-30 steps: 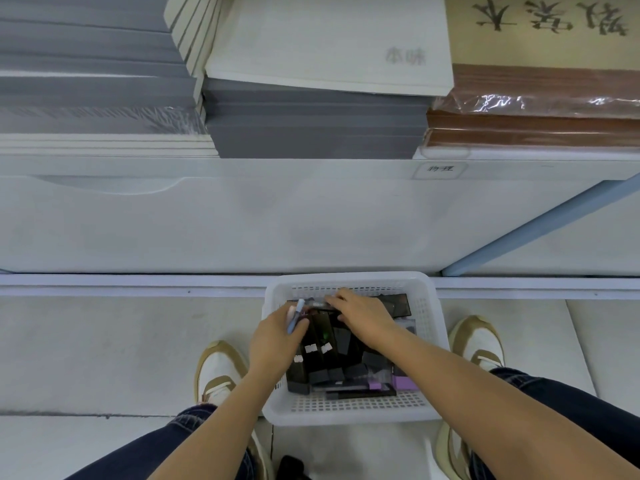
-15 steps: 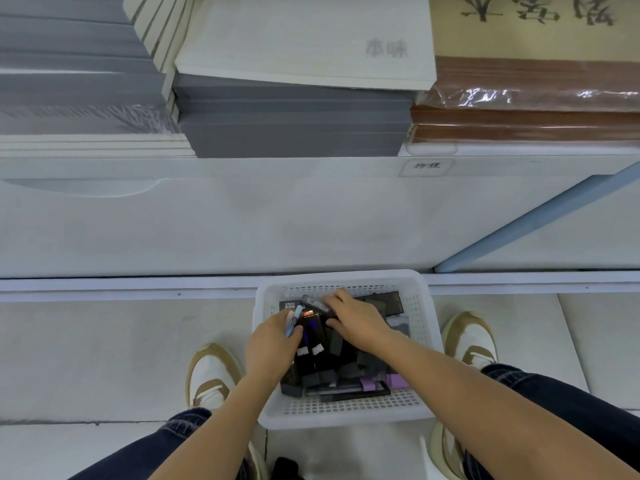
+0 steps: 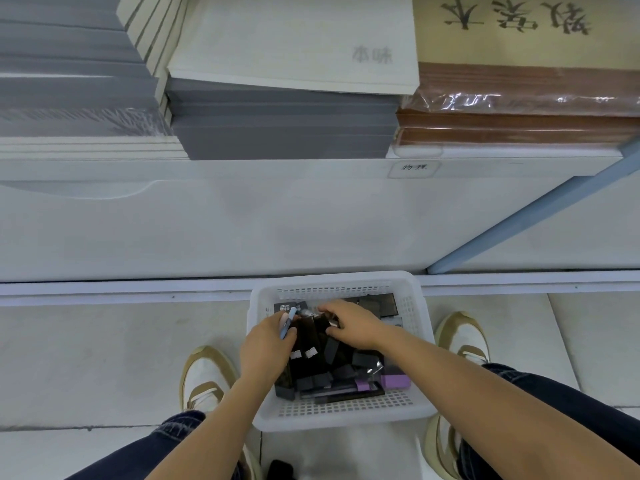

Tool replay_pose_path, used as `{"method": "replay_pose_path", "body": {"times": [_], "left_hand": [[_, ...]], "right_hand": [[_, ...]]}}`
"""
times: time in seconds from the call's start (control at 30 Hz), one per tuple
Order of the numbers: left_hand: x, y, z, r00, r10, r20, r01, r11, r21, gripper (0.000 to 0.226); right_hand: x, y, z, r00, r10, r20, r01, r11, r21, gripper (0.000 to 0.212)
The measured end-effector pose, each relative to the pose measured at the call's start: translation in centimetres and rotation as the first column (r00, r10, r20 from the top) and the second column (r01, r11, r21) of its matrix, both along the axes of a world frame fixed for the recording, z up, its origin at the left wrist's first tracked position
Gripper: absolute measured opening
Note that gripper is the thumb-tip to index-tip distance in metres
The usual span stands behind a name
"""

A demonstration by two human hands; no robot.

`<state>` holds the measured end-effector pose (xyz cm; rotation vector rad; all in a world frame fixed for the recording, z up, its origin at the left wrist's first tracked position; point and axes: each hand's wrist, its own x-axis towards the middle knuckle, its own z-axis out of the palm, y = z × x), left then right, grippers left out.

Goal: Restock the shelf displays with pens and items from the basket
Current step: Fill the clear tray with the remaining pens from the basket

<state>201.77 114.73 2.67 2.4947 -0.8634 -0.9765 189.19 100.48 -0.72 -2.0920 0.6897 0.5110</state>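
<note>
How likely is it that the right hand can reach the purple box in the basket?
Probably yes. The purple box lies uncovered in the basket's near right corner, close behind the right hand, nothing on it. The left hand, holding a pen, is at the other side.

White perforated basket (image 3: pixel 337 412), black packs (image 3: pixel 313 344), light-blue pen (image 3: pixel 287 323), purple box (image 3: pixel 394 380)

Basket (image 3: pixel 341 419) of boxes (image 3: pixel 322 368) on floor (image 3: pixel 104 358) between left shoe (image 3: pixel 204 379) and right shoe (image 3: pixel 460 337), shelf (image 3: pixel 277 220) behind
</note>
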Motion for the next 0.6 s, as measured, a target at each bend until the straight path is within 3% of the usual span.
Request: {"method": "replay_pose_path", "body": {"times": [0.13,0.23,0.3,0.43,0.6], "left_hand": [[0.2,0.0,-0.1,0.999,0.025,-0.021,-0.025,0.999,-0.022,0.012],[0.3,-0.1,0.0,0.999,0.016,-0.031,-0.017,1.0,-0.015,0.014],[0.3,-0.4,0.1,0.998,0.031,-0.055,-0.033,0.999,-0.039,0.019],[0.1,-1.7,1.0,0.919,0.203,-0.338,-0.283,0.937,-0.206,0.029],[-1.1,-4.1,4.4,0.803,0.23,-0.55,-0.458,0.829,-0.321,0.026]], "right_hand": [[0.2,-0.5,0.2,1.0,-0.013,0.029,0.012,0.999,0.032,0.023],[-0.1,-0.7,0.9,0.993,-0.094,0.072,0.093,0.996,0.017,0.045],[-0.5,-1.0,1.6,0.983,-0.139,0.12,0.138,0.99,0.017,0.046],[-1.0,-1.6,3.7,0.955,-0.216,0.205,0.212,0.976,0.039,0.032],[-1.4,-1.6,7.8,0.919,-0.247,0.308,0.225,0.969,0.106,0.033]]}}
